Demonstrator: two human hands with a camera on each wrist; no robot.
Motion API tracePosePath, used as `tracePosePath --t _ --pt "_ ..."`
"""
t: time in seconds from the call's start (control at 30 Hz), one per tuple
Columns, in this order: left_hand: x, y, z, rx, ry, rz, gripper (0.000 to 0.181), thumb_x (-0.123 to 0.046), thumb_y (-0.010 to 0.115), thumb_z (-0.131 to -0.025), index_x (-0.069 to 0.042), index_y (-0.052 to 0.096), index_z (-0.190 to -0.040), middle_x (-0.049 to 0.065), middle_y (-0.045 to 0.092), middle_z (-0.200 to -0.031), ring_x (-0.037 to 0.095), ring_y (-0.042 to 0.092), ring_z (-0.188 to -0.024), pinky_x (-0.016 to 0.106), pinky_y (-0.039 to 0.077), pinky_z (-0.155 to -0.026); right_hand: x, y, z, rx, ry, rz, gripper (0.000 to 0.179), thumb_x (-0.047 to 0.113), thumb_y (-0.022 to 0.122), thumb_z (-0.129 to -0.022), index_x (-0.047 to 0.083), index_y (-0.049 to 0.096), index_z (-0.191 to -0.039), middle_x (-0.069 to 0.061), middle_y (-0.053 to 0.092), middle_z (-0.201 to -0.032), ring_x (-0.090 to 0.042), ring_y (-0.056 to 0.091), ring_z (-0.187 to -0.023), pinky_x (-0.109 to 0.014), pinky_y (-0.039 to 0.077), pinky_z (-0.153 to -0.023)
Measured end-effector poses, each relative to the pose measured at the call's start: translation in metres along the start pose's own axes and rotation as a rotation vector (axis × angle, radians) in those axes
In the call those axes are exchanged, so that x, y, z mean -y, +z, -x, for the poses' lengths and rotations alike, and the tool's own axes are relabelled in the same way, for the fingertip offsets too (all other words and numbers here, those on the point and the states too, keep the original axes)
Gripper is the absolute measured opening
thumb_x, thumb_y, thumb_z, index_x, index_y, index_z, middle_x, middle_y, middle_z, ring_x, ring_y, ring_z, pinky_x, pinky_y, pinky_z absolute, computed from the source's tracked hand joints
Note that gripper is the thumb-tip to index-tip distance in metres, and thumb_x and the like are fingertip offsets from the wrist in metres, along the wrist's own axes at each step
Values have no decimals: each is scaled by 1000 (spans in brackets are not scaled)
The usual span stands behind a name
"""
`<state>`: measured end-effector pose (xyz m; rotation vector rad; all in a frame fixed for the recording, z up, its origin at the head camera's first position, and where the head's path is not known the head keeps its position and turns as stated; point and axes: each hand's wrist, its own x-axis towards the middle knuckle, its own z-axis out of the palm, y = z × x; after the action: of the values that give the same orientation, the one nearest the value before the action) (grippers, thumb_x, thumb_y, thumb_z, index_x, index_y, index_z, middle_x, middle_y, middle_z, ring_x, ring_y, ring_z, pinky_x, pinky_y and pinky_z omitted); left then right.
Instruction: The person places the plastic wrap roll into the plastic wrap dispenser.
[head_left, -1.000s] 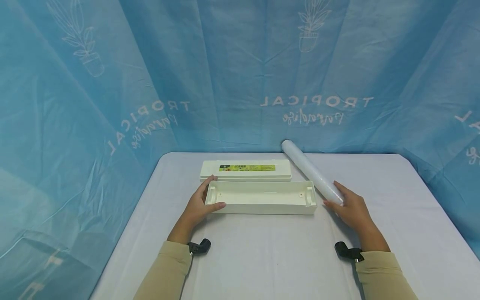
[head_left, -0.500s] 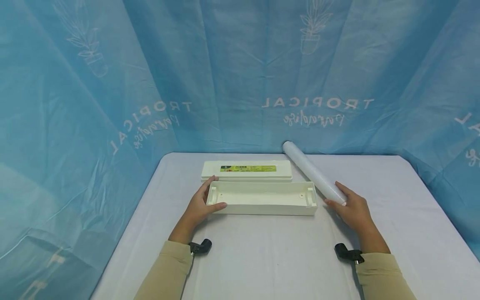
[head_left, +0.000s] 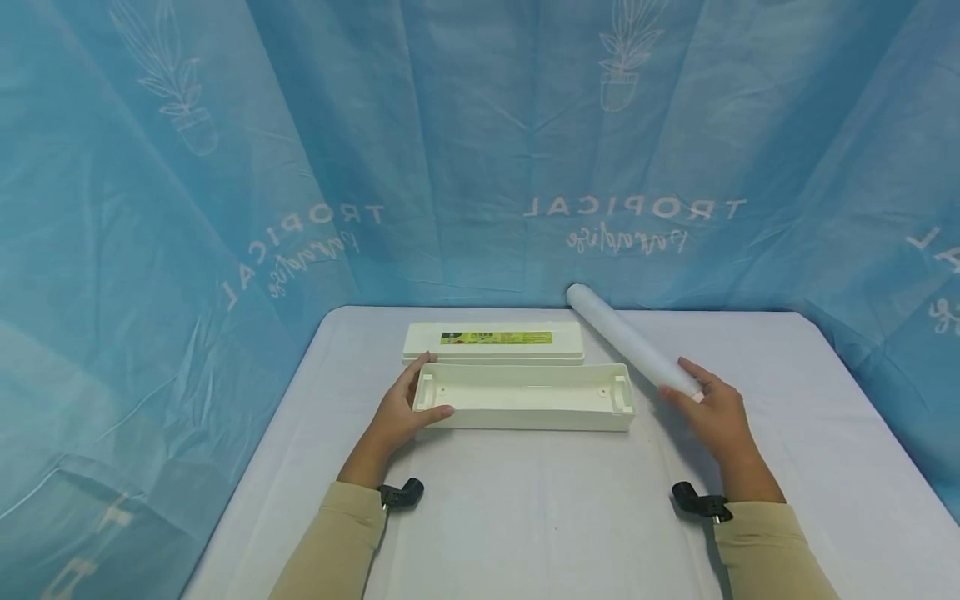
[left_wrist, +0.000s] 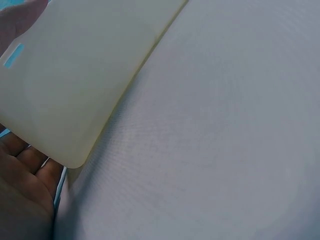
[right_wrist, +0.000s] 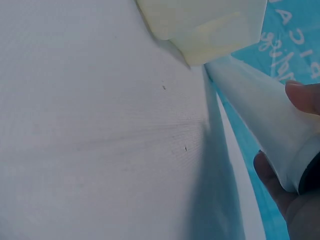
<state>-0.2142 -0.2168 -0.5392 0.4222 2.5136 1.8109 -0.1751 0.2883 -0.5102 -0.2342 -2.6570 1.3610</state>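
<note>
An off-white, long plastic box (head_left: pixel 525 419), uncovered at the top, lies crosswise on the table. My left hand (head_left: pixel 397 412) grips its left end, thumb over the front wall and fingers behind. In the left wrist view the box's wall (left_wrist: pixel 75 90) hides part of that hand's fingers. Slanting to the right of the box is a white roll of cling film (head_left: pixel 626 337). My right hand (head_left: pixel 712 417) holds its near end between thumb and fingers. The right wrist view shows the roll's dark hollow end (right_wrist: pixel 311 172) beside the palm, raised over the cloth.
Behind the box sits a matching off-white lid (head_left: pixel 491 351) with a yellow-green label. A white cloth covers the table (head_left: pixel 547 517). Blue printed curtains (head_left: pixel 480 167) hang along the back and sides. The roll's far end is close to the back edge.
My right hand has shifted slightly right and up, lifting the near end of the cling film roll. The left hand and box stay almost in place.
</note>
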Motion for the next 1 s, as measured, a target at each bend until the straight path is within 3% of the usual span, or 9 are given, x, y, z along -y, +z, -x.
tracePosePath --t 0.3,0.77,1.0 --pt "1 0 0 2 1 5 108 -23 95 -82 -17 29 -168 0 37 -165 27 48 -139 50 45 -108 7 -2 1 -23 33 -27 80 47 77 -97 10 46 -160 -31 45 -154 -53 49 -132 -70 45 -98" --pt "4 0 -1 14 17 41 109 -24 95 -81 -15 29 -168 7 38 -164 29 52 -136 32 52 -100 15 -4 5 -64 41 -84 74 40 77 -98 8 48 -158 -28 46 -155 -49 47 -135 -70 44 -100" --pt "2 -1 0 16 16 50 109 -22 95 -82 -13 28 -168 8 37 -165 30 53 -133 30 52 -98 18 -5 5 -86 53 -108 74 40 77 -98 9 48 -159 -26 45 -157 -49 47 -136 -71 43 -102"
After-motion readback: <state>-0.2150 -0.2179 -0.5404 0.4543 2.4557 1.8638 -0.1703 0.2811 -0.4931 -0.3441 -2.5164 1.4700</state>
